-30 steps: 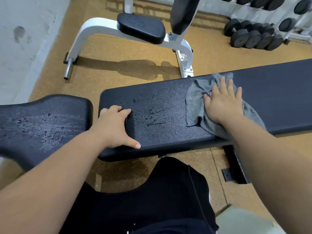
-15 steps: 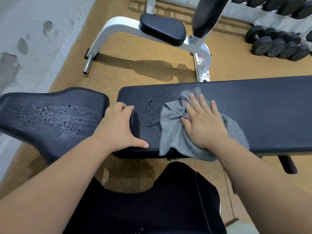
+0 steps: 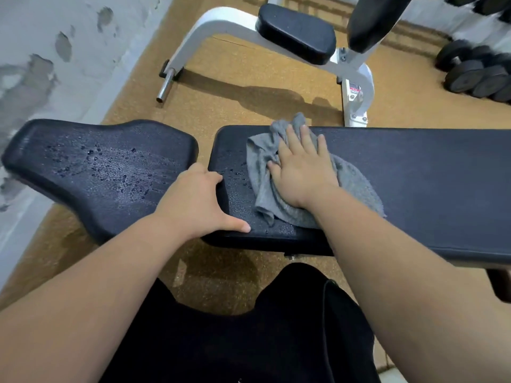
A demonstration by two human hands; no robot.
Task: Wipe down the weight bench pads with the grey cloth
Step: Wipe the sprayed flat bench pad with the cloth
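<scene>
A long black back pad (image 3: 414,175) runs across the middle to the right edge. Left of it, across a narrow gap, lies the black seat pad (image 3: 96,167), speckled with water droplets. The grey cloth (image 3: 262,172) is crumpled on the back pad's left end. My right hand (image 3: 301,167) lies flat on the cloth, fingers spread, pressing it down. My left hand (image 3: 199,200) grips the left end of the back pad, thumb along its near edge and fingers curled into the gap. A few droplets remain between my hands.
A second bench with a white frame (image 3: 199,37) and a small black pad (image 3: 296,31) stands behind on the cork-coloured floor. Several black dumbbells (image 3: 475,76) lie at the far right. A stained grey wall (image 3: 41,51) runs along the left.
My right hand has slid the cloth leftward along the back pad, over the wet patch, toward my left hand. The left hand keeps its grip on the pad's end.
</scene>
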